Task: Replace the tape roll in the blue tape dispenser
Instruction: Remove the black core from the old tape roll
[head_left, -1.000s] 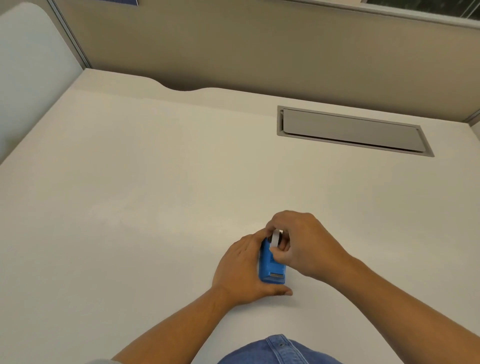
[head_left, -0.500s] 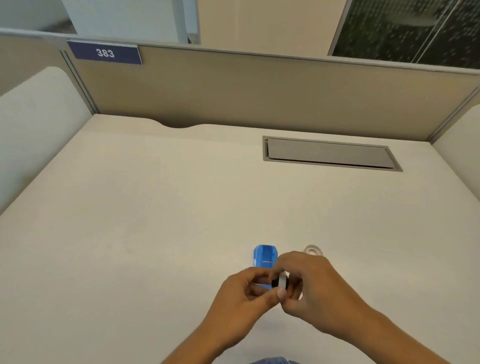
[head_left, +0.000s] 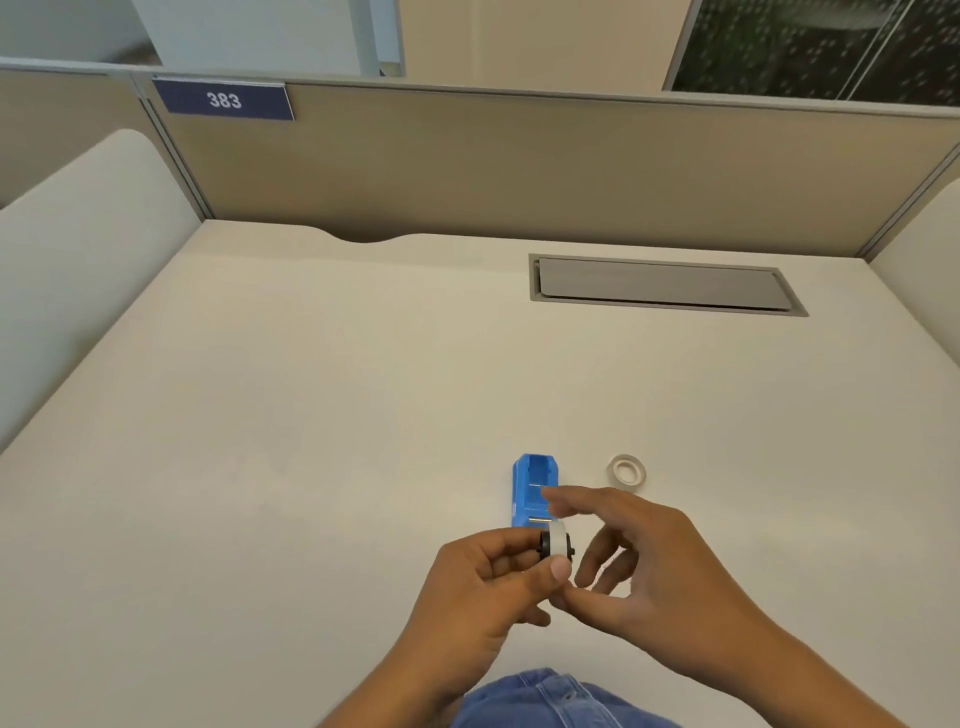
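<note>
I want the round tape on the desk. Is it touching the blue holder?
Apart. The head view shows bare desk between the tape ring and the blue holder.

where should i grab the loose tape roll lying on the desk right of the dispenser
The tape roll lies flat, hole up, clear of the blue dispenser. Come from above with the right hand and pinch across its outer rim, or rim to inner hole.

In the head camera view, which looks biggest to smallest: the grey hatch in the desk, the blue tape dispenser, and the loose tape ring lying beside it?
1. Grey hatch, by far the largest.
2. Blue tape dispenser, partly hidden by the right hand.
3. Loose tape ring, the smallest.
The hatch lies farthest from the camera, so its lead is safe.
</note>
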